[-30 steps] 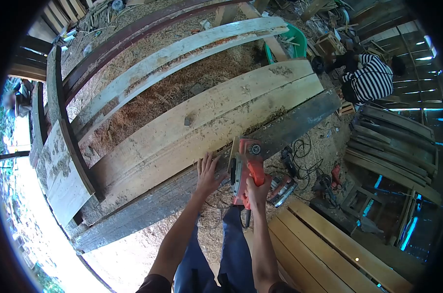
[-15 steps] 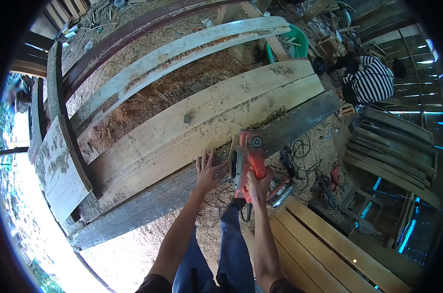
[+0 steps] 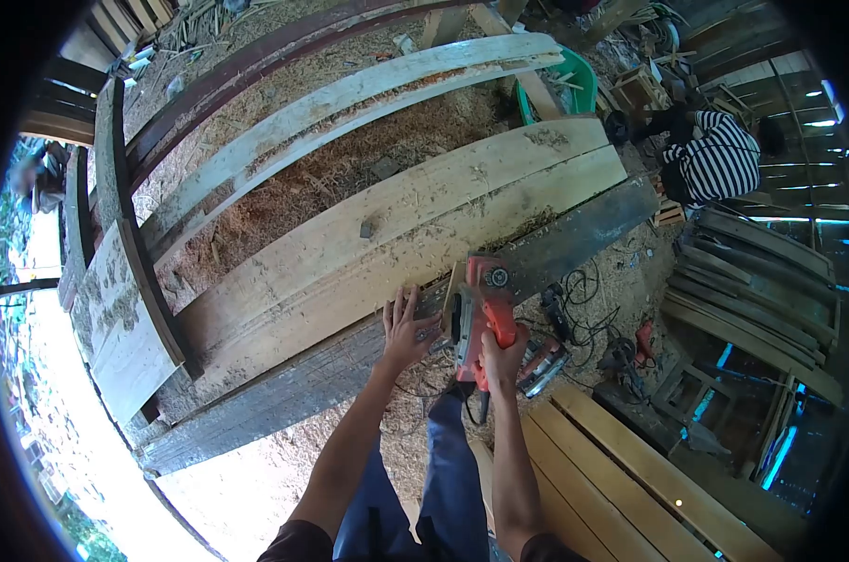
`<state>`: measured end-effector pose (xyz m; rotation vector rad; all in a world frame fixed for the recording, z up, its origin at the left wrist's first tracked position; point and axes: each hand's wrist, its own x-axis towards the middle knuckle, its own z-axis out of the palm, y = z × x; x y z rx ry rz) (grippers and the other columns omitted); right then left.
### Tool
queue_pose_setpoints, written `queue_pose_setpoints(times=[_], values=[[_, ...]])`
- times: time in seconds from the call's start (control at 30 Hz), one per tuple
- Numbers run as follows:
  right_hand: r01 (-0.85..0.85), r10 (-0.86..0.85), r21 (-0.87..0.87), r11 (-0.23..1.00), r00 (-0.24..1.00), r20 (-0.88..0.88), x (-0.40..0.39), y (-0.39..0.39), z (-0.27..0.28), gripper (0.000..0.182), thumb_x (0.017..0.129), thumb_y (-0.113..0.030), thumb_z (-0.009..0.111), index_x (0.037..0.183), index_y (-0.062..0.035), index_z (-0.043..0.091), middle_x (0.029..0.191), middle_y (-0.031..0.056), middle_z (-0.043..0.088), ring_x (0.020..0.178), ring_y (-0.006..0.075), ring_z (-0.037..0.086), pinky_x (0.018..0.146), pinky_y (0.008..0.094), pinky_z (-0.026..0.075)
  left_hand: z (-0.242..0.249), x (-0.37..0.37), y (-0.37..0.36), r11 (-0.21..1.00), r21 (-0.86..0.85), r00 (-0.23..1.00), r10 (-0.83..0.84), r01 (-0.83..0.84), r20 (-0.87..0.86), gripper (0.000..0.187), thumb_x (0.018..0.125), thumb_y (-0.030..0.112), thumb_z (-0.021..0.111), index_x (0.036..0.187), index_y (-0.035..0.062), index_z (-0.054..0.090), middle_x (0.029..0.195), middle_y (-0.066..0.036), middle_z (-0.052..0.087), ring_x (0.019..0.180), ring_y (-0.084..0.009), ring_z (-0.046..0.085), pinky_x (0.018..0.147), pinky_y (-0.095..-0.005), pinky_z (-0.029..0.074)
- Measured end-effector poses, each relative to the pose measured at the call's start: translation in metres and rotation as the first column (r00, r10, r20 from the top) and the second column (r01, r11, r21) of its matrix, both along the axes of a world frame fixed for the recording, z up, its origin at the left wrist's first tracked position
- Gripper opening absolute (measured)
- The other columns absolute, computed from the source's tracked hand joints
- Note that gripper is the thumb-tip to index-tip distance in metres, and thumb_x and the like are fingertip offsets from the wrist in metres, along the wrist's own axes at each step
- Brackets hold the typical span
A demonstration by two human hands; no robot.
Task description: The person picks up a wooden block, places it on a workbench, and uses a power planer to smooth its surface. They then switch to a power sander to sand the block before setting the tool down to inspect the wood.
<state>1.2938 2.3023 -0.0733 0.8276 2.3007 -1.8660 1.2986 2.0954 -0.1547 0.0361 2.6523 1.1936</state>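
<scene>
My right hand [image 3: 504, 358] is wrapped around the handle of a red electric planer [image 3: 487, 314], which is tipped on its side over the near edge of the bench. A small light wooden piece [image 3: 452, 292] stands against the planer's left face. Just left of that, my left hand [image 3: 406, 330] rests with spread fingers at the edge of a long pale plank [image 3: 349, 298]. Under both hands runs a dark, weathered beam [image 3: 293, 407]. Wood shavings lie scattered over the plank.
Another red power tool [image 3: 542, 363] and black cords [image 3: 585, 286] lie on the shaving-covered floor. Smooth boards [image 3: 621, 464] lie at lower right, stacked planks [image 3: 752, 286] further right. A person in a striped shirt [image 3: 719, 159] crouches at upper right, near a green tub [image 3: 583, 89].
The whole view has shifted slightly, so everything sits a little further right and down. My hands and the planer keep nearly the same place against the plank.
</scene>
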Motion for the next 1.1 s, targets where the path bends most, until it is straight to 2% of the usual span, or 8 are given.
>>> queue_pose_setpoints(times=[0.2, 0.3, 0.37, 0.47, 0.53, 0.67, 0.77, 1.1], values=[[0.111, -0.076, -0.215, 0.97, 0.983, 0.164, 0.008, 0.027, 0.047, 0.033, 0.085, 0.002, 0.069, 0.115, 0.0022, 0.055, 0.103, 0.0099, 0.062, 0.052, 0.0125, 0.054, 0.042, 0.0299, 0.043, 0.006, -0.002, 0.023, 0.998, -0.03, 0.989, 0.052, -0.056, -0.136, 0.06, 0.086, 0.037, 0.079, 0.142, 0.0202, 0.066, 0.171, -0.014, 0.03, 0.159, -0.043, 0.016, 0.127, -0.059, 0.013], [0.09, -0.065, -0.156, 0.984, 0.985, 0.157, 0.013, 0.04, 0.07, 0.033, 0.087, 0.002, 0.066, 0.117, -0.0013, 0.052, 0.09, 0.0051, 0.058, 0.05, 0.0098, 0.049, 0.042, 0.029, 0.041, 0.021, -0.001, 0.07, 0.991, 0.002, 0.985, 0.136, -0.136, -0.104, 0.085, 0.077, 0.031, 0.085, 0.151, 0.0104, 0.048, 0.153, -0.016, 0.047, 0.14, -0.0425, 0.043, 0.112, -0.0545, 0.037], [0.03, -0.019, -0.091, 0.995, 0.993, 0.12, 0.004, 0.056, 0.071, 0.029, 0.089, 0.001, 0.064, 0.115, -0.0043, 0.052, 0.078, 0.0014, 0.053, 0.051, 0.008, 0.045, 0.043, 0.0286, 0.039, 0.046, -0.016, 0.098, 0.968, -0.079, 0.97, 0.231, -0.238, -0.08, 0.089, 0.075, 0.03, 0.086, 0.152, 0.0094, 0.046, 0.153, -0.017, 0.047, 0.138, -0.0418, 0.045, 0.112, -0.0544, 0.037], [-0.005, 0.031, -0.14, 0.99, 0.982, 0.184, 0.009, 0.092, 0.051, 0.029, 0.088, 0.002, 0.064, 0.115, -0.0024, 0.055, 0.089, 0.0045, 0.059, 0.051, 0.0086, 0.048, 0.044, 0.0295, 0.04, 0.041, -0.011, 0.126, 0.918, -0.201, 0.939, 0.332, -0.342, -0.084, 0.102, 0.069, 0.025, 0.088, 0.155, 0.0072, 0.037, 0.151, -0.02, 0.047, 0.137, -0.0408, 0.046, 0.113, -0.0538, 0.037], [-0.219, 0.209, 0.086, 0.972, 0.972, 0.111, 0.004, 0.101, 0.054, 0.03, 0.087, 0.001, 0.065, 0.117, -0.0004, 0.058, 0.101, 0.0072, 0.063, 0.06, 0.0113, 0.056, 0.052, 0.0302, 0.046, 0.041, -0.008, 0.127, 0.888, -0.134, 0.898, 0.437, -0.439, -0.045, 0.102, 0.067, 0.019, 0.088, 0.155, 0.0077, 0.037, 0.15, -0.021, 0.048, 0.139, -0.0415, 0.044, 0.115, -0.0536, 0.035], [-0.442, 0.449, 0.22, 0.869, 0.893, 0.021, -0.003, 0.092, 0.097, 0.035, 0.083, -0.004, 0.07, 0.117, 0.0023, 0.063, 0.107, 0.0097, 0.065, 0.096, 0.0216, 0.065, 0.087, 0.0355, 0.052, 0.049, 0.046, 0.088, 0.882, -0.042, 0.883, 0.469, -0.469, -0.022, 0.101, 0.062, 0.012, 0.084, 0.152, 0.006, 0.038, 0.148, -0.021, 0.049, 0.143, -0.0423, 0.042, 0.118, -0.054, 0.033], [-0.464, 0.459, -0.024, 0.885, 0.865, 0.2, -0.005, 0.047, 0.164, 0.042, 0.081, -0.006, 0.072, 0.121, 0.0023, 0.062, 0.109, 0.0112, 0.065, 0.101, 0.0244, 0.065, 0.094, 0.0385, 0.051, 0.069, 0.106, 0.039, 0.827, -0.045, 0.828, 0.556, -0.56, -0.071, 0.103, 0.06, 0.013, 0.084, 0.151, 0.0062, 0.037, 0.146, -0.021, 0.048, 0.143, -0.0442, 0.039, 0.123, -0.0561, 0.026], [-0.882, 0.893, 0.22, 0.416, 0.442, 0.084, 0.109, -0.105, 0.151, 0.044, 0.081, -0.007, 0.072, 0.124, 0.0001, 0.062, 0.11, 0.0105, 0.066, 0.09, 0.0241, 0.068, 0.074, 0.0363, 0.057, 0.115, 0.314, -0.147, 0.51, -0.149, 0.53, 0.834, -0.847, -0.154, 0.106, 0.061, 0.005, 0.076, 0.157, 0.0066, 0.031, 0.147, -0.021, 0.046, 0.148, -0.0429, 0.033, 0.129, -0.063, 0.011]])
